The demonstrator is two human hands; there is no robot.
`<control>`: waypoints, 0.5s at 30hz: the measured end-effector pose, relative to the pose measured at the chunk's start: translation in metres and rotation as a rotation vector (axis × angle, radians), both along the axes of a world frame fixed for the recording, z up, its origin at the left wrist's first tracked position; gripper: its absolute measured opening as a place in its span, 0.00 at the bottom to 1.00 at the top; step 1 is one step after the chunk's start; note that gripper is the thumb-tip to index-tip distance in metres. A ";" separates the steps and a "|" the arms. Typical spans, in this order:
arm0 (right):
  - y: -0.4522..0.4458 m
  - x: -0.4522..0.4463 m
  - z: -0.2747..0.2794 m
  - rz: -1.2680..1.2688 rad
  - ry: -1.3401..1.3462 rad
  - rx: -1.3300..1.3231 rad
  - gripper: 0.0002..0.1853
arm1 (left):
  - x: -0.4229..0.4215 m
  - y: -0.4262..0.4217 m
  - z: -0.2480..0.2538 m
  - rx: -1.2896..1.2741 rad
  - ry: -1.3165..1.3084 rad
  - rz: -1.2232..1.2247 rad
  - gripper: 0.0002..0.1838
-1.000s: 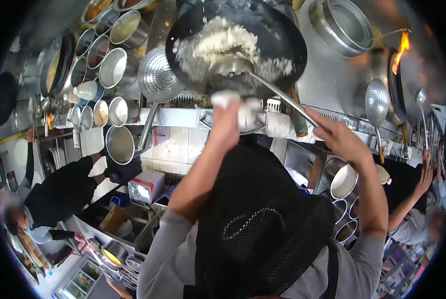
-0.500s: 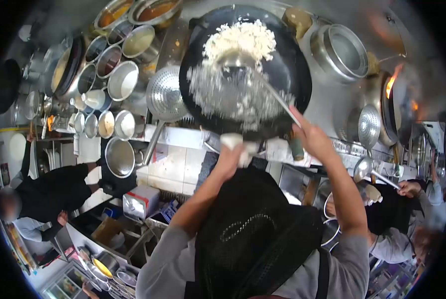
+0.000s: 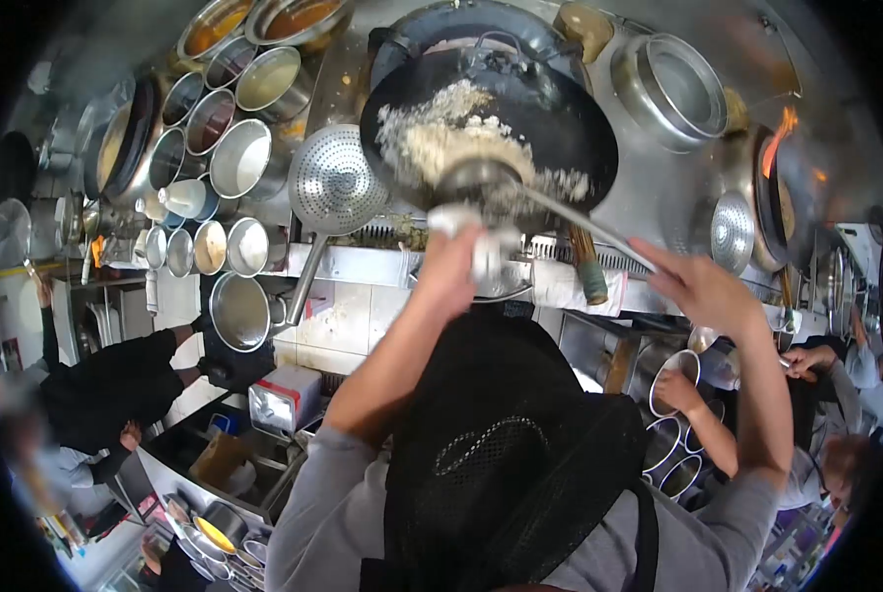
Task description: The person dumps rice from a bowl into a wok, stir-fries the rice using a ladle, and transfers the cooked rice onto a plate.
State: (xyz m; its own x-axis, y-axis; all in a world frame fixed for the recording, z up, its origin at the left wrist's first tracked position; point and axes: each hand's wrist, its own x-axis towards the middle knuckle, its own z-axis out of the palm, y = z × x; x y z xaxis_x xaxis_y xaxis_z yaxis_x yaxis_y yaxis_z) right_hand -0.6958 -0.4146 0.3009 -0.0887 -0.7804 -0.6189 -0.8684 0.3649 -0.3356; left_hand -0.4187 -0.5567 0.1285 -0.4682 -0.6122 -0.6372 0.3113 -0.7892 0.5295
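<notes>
My left hand [image 3: 448, 268] is closed around a white cloth [image 3: 458, 219] at the near edge of a black wok [image 3: 570, 118]. The wok is tilted, its far side raised off the stove ring [image 3: 432, 22] behind it. Pale, rice-like grains [image 3: 451, 138] lie in the wok, some blurred in motion. My right hand [image 3: 703, 288] grips the handle end of a long metal ladle [image 3: 585, 225]. The ladle's bowl rests among the grains in the near part of the wok; its underside contact is hidden.
A perforated strainer [image 3: 338, 178] lies left of the wok, beside several metal seasoning pots [image 3: 242, 158]. Nested steel pots [image 3: 673, 89] stand right. Flame [image 3: 781, 138] rises from another wok. A co-worker's hand [image 3: 676, 392] reaches into a metal container [image 3: 680, 370] close to my right arm.
The wok has come toward me and tilted, uncovering the stove ring behind it. My right hand moved right and nearer with the ladle. The grains shifted nearer. A co-worker's arm reached in at right.
</notes>
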 end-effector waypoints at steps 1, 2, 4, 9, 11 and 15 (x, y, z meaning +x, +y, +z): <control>-0.007 0.003 -0.034 0.029 0.047 -0.141 0.30 | -0.015 -0.022 -0.006 -0.004 -0.019 0.009 0.08; -0.012 0.009 -0.079 0.006 0.126 -0.158 0.31 | -0.015 -0.032 -0.067 -0.116 -0.002 -0.093 0.09; -0.020 0.014 -0.145 -0.048 0.211 -0.268 0.35 | 0.001 0.014 -0.126 -0.240 0.000 -0.050 0.13; 0.032 0.010 -0.104 -0.023 -0.133 -0.402 0.33 | 0.043 0.054 -0.110 -0.222 -0.095 -0.110 0.21; 0.027 0.009 -0.071 -0.103 -0.215 -0.171 0.31 | 0.016 -0.006 -0.110 -0.090 0.039 -0.125 0.18; -0.003 0.024 0.022 -0.252 -0.117 0.214 0.32 | 0.027 0.012 -0.090 -0.041 0.056 -0.091 0.19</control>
